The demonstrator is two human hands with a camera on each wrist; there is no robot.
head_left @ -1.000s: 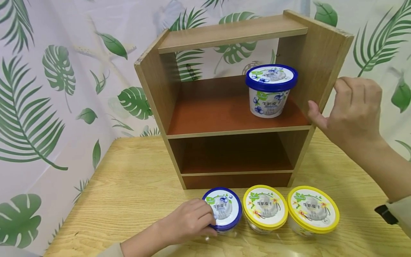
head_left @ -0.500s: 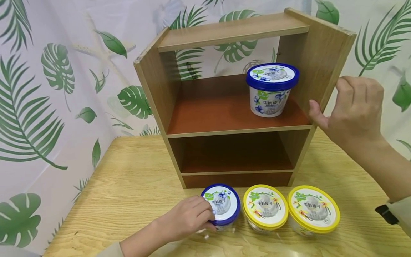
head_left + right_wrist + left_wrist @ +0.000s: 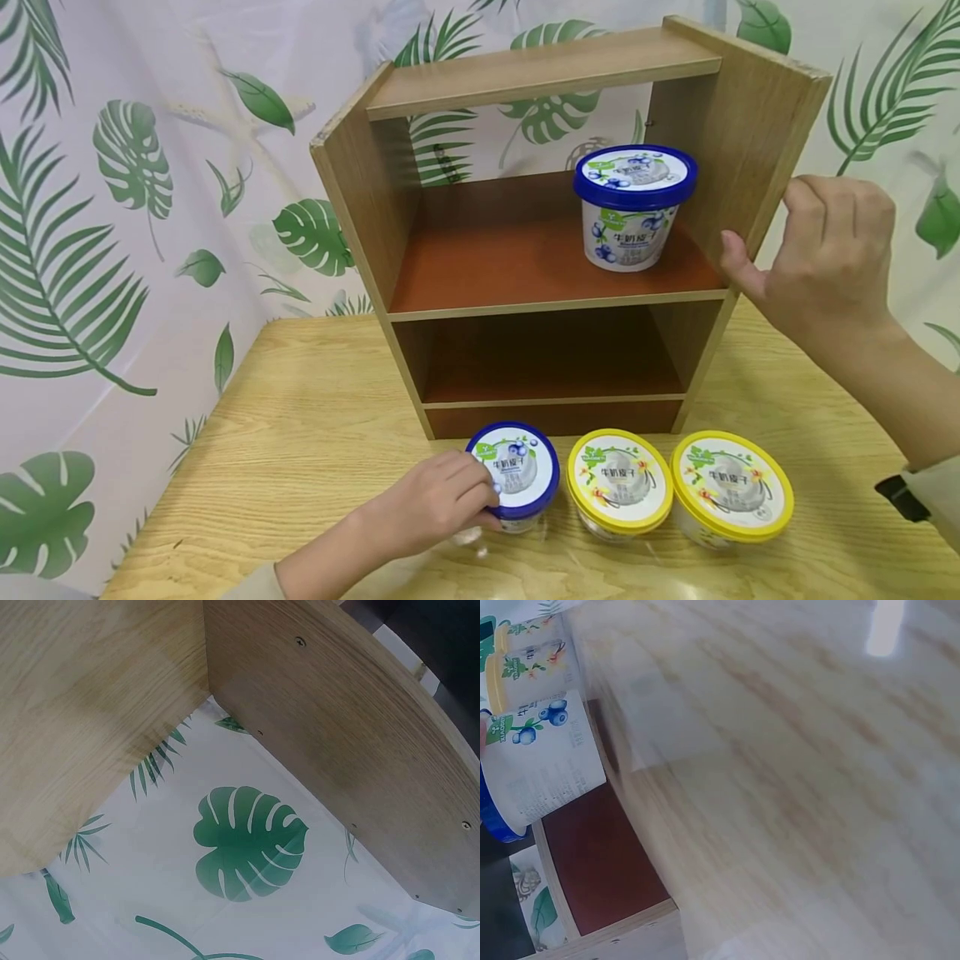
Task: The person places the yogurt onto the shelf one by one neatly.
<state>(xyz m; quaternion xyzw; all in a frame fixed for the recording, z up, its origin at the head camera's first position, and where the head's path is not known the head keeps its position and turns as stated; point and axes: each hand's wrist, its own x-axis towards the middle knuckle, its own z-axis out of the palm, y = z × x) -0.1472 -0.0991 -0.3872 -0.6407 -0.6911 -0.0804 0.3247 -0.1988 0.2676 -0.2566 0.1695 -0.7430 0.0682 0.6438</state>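
Observation:
My left hand (image 3: 431, 510) grips the left edge of a blue-lidded tub (image 3: 514, 472) in front of the shelf unit. That tub (image 3: 544, 761) shows its blueberry print in the left wrist view. My right hand (image 3: 832, 246) holds the front edge of the shelf's right side panel (image 3: 761, 150), thumb on the inner side, fingers around the outside. A second blue-lidded tub (image 3: 633, 208) stands upright on the red upper shelf (image 3: 487, 258), toward the right. Two yellow-lidded tubs, one (image 3: 619, 483) beside the gripped tub and another (image 3: 731, 487) farther right, stand on the table.
The wooden shelf unit (image 3: 540, 75) stands on the wood-grain table (image 3: 300, 417), its lower compartment (image 3: 555, 358) below the red shelf. Behind and to the left hangs a leaf-patterned cloth (image 3: 187, 183). The panel's outer face (image 3: 337, 735) fills the upper right of the right wrist view.
The gripped blue-lidded tub and my left hand have moved slightly away from me, toward the shelf unit. My right hand stays on the side panel.

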